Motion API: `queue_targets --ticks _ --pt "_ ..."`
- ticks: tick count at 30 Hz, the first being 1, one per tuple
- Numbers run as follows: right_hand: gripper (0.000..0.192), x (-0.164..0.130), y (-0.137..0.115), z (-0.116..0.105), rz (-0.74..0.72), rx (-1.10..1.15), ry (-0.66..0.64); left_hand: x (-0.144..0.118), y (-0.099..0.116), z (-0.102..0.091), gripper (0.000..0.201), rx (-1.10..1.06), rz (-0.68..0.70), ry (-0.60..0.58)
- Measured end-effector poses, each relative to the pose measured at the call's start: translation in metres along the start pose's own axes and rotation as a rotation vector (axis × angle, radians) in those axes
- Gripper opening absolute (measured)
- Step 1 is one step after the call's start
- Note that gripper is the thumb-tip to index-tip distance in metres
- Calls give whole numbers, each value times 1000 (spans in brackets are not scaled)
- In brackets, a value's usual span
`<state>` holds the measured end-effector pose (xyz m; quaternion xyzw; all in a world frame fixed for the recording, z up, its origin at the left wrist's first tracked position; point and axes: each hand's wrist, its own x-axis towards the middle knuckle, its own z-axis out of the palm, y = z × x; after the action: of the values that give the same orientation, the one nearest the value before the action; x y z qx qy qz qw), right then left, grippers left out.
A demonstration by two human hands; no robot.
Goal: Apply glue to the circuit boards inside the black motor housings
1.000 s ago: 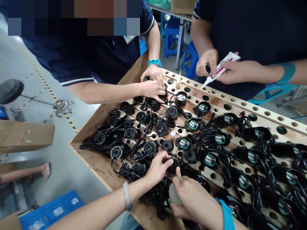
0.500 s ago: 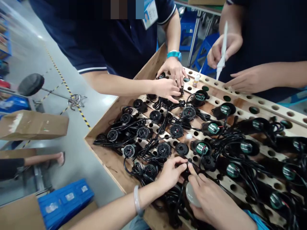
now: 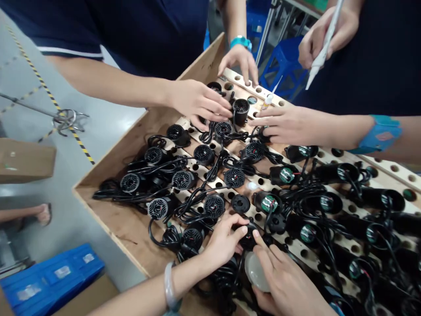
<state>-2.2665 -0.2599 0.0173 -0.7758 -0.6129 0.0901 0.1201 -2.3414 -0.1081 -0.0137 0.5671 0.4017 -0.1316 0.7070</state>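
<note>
Pressing in from the bottom edge, the left hand (image 3: pixel 223 241) has its fingers curled narrow around a small black round pump (image 3: pixel 247 239) that sits on the drilled wooden rack (image 3: pixel 329 156), thumb and fingertips touching its rim; a pale bangle (image 3: pixel 168 287) circles that wrist; just beside it the right hand (image 3: pixel 286 281) lays its forefinger on the same pump from the other side, the remaining fingers closed around a translucent grey round piece (image 3: pixel 255 271) tucked in the palm; black cables (image 3: pixel 226 281) bunch directly below both hands. Further in, rows of black pumps stand in the rack, those on the left showing slotted grille faces (image 3: pixel 158 207), those on the right showing green circuit boards (image 3: pixel 269 203), with cords looped between them; one small white cap (image 3: pixel 252 185) lies on the wood near the middle. The rack rests inside a plywood crate (image 3: pixel 115 219). At the far side a co-worker's hand (image 3: pixel 200 102) reaches over the crate's corner and touches an upright pump (image 3: pixel 240 110); that person's other hand, wearing a teal wristband (image 3: pixel 240 42), rests on the rack's far rim. From the right another person's hand (image 3: pixel 289 125) lies flat across the rack, while their raised hand (image 3: pixel 324 33) grips a white tube (image 3: pixel 324 46) pointing down; blue bins (image 3: pixel 49 281) sit on the floor at left.
</note>
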Motion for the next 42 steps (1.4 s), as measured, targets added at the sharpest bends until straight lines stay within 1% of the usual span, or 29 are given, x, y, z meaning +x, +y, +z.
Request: queue_targets --ticks 3,7,10,14,18,21,23,25,27,29,32,34,36,39,42 --pt "44 0 -1 0 -9 -21 -8 0 1 -1 31 70 -4 -3" --pt "41 3 -2 -1 -27 -18 -18 1 3 -1 26 189 34 17" --pt "42 4 -4 1 -37 -21 -24 2 5 0 25 235 53 31" --pt "37 6 -5 3 -47 -41 -25 5 7 1 22 280 112 45" --pt "38 4 -3 4 -25 10 -29 6 3 0 30 234 106 24" --pt "41 -2 -1 5 24 107 -76 3 -1 -2 33 133 51 -14" --pt "44 -5 1 6 60 166 -115 0 -3 -2 33 96 39 -27" --pt "45 -7 4 3 88 217 -149 -2 -5 -2 38 87 57 -14" --pt "44 -8 10 -4 90 285 -179 -3 -5 -2 40 91 67 8" --pt "45 -7 16 -15 74 341 -157 -3 -4 -2 38 95 55 14" --pt "49 -4 23 -28 88 333 -14 -3 -3 -2 37 90 51 6" --pt "45 -1 23 -30 105 285 74 -3 -3 -2 35 78 68 5" --pt "42 2 21 -29 86 232 128 -3 -4 -1 34 76 80 6" --pt "46 7 19 -24 24 166 153 -3 -6 -1 34 87 82 -3" --pt "48 11 20 -24 -10 118 98 -1 -8 -1 34 106 124 9"
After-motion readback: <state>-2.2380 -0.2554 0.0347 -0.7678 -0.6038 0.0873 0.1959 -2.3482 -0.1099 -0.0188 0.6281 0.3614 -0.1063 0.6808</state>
